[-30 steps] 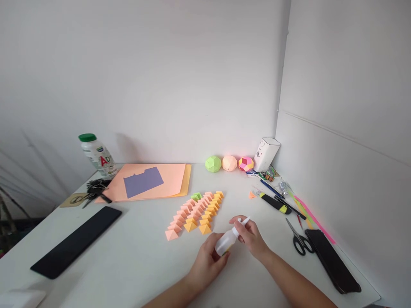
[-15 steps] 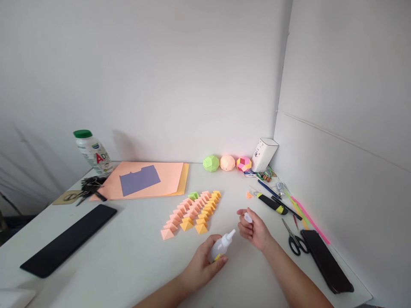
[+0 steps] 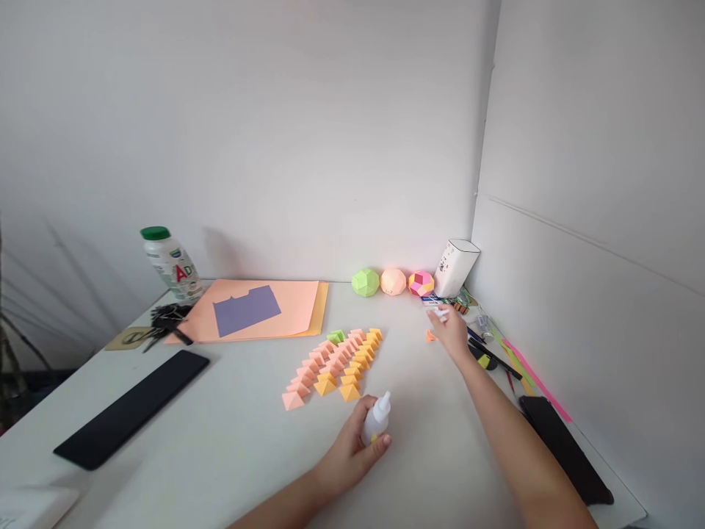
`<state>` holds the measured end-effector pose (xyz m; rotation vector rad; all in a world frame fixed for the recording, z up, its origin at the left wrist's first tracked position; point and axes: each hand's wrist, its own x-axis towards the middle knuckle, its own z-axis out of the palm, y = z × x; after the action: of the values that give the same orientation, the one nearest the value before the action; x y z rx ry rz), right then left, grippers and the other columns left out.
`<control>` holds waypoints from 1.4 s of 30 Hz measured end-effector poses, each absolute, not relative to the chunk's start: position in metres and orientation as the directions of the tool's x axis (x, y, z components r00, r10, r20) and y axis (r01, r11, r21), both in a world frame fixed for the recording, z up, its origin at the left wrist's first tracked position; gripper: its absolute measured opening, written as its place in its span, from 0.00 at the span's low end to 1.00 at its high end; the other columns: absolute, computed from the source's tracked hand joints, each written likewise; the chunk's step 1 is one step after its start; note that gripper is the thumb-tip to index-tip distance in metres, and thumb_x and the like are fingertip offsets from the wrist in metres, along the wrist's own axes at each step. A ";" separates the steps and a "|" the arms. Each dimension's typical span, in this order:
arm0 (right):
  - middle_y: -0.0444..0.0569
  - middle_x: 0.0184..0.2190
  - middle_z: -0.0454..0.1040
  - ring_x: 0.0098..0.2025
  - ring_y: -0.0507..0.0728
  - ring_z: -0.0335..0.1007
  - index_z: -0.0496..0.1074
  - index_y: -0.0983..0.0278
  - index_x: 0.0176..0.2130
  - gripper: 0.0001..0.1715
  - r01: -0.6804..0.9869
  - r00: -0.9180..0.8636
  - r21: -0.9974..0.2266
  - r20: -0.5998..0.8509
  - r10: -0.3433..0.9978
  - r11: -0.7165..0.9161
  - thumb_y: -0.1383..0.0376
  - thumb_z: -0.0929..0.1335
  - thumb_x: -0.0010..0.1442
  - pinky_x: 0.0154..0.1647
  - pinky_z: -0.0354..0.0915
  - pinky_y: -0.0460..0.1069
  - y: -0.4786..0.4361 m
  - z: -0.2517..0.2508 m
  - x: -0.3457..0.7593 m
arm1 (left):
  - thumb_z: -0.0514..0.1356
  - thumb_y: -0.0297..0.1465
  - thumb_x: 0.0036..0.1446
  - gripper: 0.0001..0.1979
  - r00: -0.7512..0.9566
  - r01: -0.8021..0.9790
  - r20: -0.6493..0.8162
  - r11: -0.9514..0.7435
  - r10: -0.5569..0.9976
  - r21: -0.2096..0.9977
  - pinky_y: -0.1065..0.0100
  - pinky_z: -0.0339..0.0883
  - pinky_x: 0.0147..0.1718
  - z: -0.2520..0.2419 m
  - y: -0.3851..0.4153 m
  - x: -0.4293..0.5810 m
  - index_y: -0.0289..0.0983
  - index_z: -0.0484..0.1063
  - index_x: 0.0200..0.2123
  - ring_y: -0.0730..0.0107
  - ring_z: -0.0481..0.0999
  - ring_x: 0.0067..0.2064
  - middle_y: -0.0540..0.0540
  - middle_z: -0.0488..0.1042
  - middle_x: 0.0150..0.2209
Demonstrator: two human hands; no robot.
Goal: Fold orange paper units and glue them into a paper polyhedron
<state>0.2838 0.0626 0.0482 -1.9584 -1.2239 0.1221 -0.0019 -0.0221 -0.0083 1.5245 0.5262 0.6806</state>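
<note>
My left hand (image 3: 349, 452) is wrapped round a small white glue bottle (image 3: 377, 419), held upright on the white table (image 3: 231, 441) with its nozzle uncovered. My right hand (image 3: 452, 330) is stretched out toward the back right of the table, pinching the small white cap (image 3: 439, 314) between its fingertips. It is beside a tiny orange paper piece (image 3: 430, 336) and over the pens. Rows of folded paper pyramids (image 3: 335, 364), pink and orange with one green, lie just left of the bottle.
Three paper balls (image 3: 393, 281) and a white box (image 3: 455, 267) stand by the back wall. Pens and a black-yellow marker (image 3: 487, 356) lie right, with a black phone (image 3: 565, 448). At left are orange sheets (image 3: 258, 312), a green-capped bottle (image 3: 167, 264), keys (image 3: 165, 323) and a black flat bar (image 3: 132, 408).
My right hand pulled the cap off the bottle's nozzle and carried it away to the back right of the table. My left hand stood the bottle more upright.
</note>
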 end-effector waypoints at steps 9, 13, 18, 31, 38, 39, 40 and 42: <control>0.58 0.30 0.74 0.45 0.68 0.65 0.71 0.66 0.27 0.12 0.814 0.540 -0.424 0.303 0.785 -0.396 0.61 0.72 0.44 0.40 0.59 0.54 0.106 0.020 0.320 | 0.49 0.43 0.59 0.16 0.714 0.027 0.129 -0.211 0.688 0.977 0.65 0.60 0.41 -0.005 -0.020 -0.007 0.40 0.59 0.44 0.66 0.62 0.39 0.46 0.63 0.39; 0.61 0.41 0.72 0.49 0.67 0.61 0.71 0.68 0.37 0.15 0.882 0.439 -0.361 0.399 0.805 -0.302 0.60 0.67 0.52 0.48 0.56 0.56 0.088 0.018 0.320 | 0.50 0.44 0.59 0.17 0.718 0.039 0.112 -0.200 0.687 0.979 0.66 0.61 0.40 -0.007 -0.019 -0.005 0.40 0.59 0.46 0.64 0.62 0.41 0.45 0.64 0.42; 0.56 0.40 0.73 0.47 0.62 0.64 0.72 0.66 0.37 0.11 0.930 0.289 -0.338 0.433 0.854 -0.143 0.67 0.64 0.54 0.50 0.57 0.54 0.050 0.010 0.317 | 0.53 0.43 0.57 0.16 0.702 0.037 0.101 -0.178 0.705 0.983 0.67 0.61 0.38 -0.011 -0.019 -0.003 0.40 0.61 0.44 0.65 0.63 0.40 0.46 0.65 0.39; 0.54 0.31 0.74 0.42 0.64 0.65 0.72 0.63 0.27 0.05 0.857 0.273 -0.512 0.348 0.897 -0.062 0.70 0.66 0.51 0.46 0.58 0.55 0.051 0.005 0.297 | 0.57 0.36 0.53 0.08 0.652 0.052 0.094 -0.167 0.753 0.985 0.68 0.61 0.34 0.003 -0.020 0.002 0.38 0.62 0.30 0.69 0.63 0.32 0.49 0.64 0.29; 0.47 0.22 0.71 0.25 0.55 0.65 0.71 0.64 0.30 0.16 0.642 0.234 -0.767 0.186 0.954 -0.007 0.55 0.62 0.58 0.27 0.62 0.49 0.014 0.028 0.233 | 0.56 0.39 0.53 0.12 0.590 0.062 0.071 -0.133 0.804 0.989 0.70 0.61 0.28 0.003 -0.019 0.001 0.37 0.65 0.35 0.70 0.62 0.30 0.50 0.63 0.28; 0.45 0.20 0.70 0.22 0.53 0.64 0.72 0.64 0.31 0.17 0.579 0.165 -0.815 0.129 0.978 0.010 0.54 0.62 0.58 0.23 0.61 0.48 0.004 0.034 0.220 | 0.56 0.40 0.54 0.13 0.590 0.056 0.070 -0.128 0.804 0.990 0.70 0.61 0.27 0.002 -0.019 0.000 0.37 0.66 0.36 0.71 0.62 0.29 0.50 0.63 0.28; 0.44 0.20 0.69 0.21 0.52 0.62 0.71 0.64 0.32 0.17 0.391 0.055 -0.920 0.015 0.998 -0.008 0.54 0.64 0.57 0.21 0.60 0.47 -0.005 0.040 0.208 | 0.55 0.41 0.55 0.14 0.594 0.051 0.069 -0.123 0.802 0.991 0.70 0.61 0.27 0.002 -0.019 0.000 0.37 0.66 0.37 0.71 0.62 0.29 0.50 0.63 0.28; 0.43 0.20 0.67 0.22 0.50 0.61 0.71 0.65 0.31 0.15 0.079 -0.069 -0.992 -0.101 0.992 -0.095 0.55 0.66 0.56 0.21 0.59 0.46 -0.019 0.052 0.187 | 0.54 0.42 0.56 0.15 0.613 0.042 0.065 -0.115 0.787 0.993 0.71 0.60 0.26 0.003 -0.019 -0.001 0.37 0.66 0.38 0.72 0.61 0.28 0.51 0.63 0.27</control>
<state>0.1866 -0.0189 0.0525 -1.3033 -1.2722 1.2999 -0.0013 -0.0193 0.0028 1.5745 0.7131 0.7348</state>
